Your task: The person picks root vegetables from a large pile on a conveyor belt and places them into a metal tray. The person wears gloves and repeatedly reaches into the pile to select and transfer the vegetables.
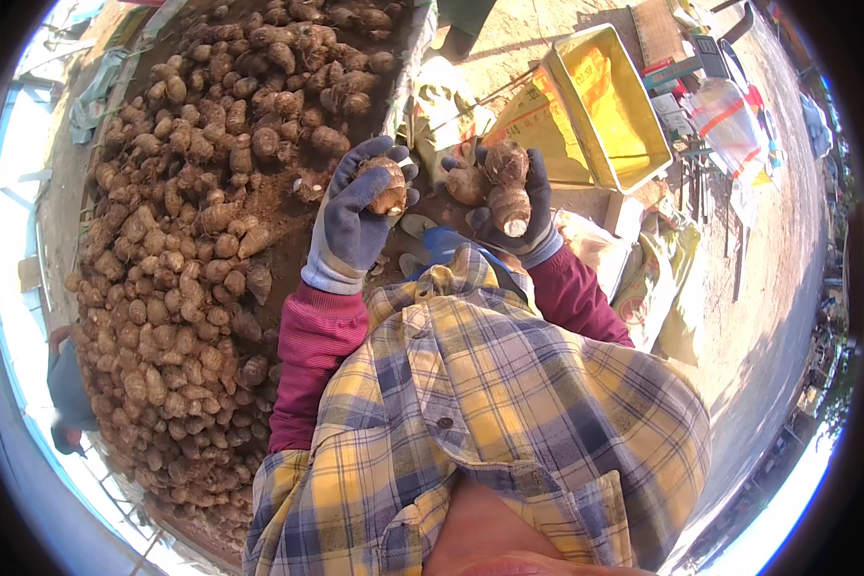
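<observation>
A brown taro corm (387, 189) rests in the curled fingers of my left hand (356, 209), which wears a dark-palmed work glove. My right hand (536, 194), gloved alike, holds several taro corms (508, 165) in a cluster. One corm in that cluster shows a pale cut end pointing towards me. The two hands are apart, in front of my checked shirt. Beside my left hand spreads a large heap of taro corms (180, 288), and a loose corm with a white broken spot (309, 186) lies at its near edge.
A rectangular yellow container (612, 108) stands tilted beyond my right hand. Printed woven sacks (651, 281) lie to the right. Farther right are a clear plastic bag (720, 122) and assorted goods. Another person (68, 389) is at the far left, past the heap.
</observation>
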Demonstrator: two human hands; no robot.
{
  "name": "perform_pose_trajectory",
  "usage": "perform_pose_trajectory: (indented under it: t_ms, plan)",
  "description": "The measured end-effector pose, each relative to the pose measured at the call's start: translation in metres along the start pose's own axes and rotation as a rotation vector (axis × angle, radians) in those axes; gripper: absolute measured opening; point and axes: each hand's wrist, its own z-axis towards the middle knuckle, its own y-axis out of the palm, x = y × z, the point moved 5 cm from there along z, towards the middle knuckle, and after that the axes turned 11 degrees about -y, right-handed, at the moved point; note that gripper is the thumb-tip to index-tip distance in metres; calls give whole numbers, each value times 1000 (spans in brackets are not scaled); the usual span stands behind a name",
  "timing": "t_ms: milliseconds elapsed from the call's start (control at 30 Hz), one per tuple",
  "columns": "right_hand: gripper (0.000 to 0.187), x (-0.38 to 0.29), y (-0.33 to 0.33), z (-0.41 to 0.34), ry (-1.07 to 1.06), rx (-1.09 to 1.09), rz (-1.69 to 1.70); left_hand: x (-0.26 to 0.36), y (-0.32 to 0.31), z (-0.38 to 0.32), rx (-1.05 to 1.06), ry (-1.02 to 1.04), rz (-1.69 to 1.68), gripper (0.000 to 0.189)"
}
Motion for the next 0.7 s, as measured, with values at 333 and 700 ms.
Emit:
perform_pose_trajectory:
  t_ms: [333,700]
  plan:
    - [106,26,-145,-152,-749,21,-1013,-168,9,39,18,-411,488,37]
    - [48,-70,-299,-258,-568,687,220,-271,103,73,-301,-599,865,62]
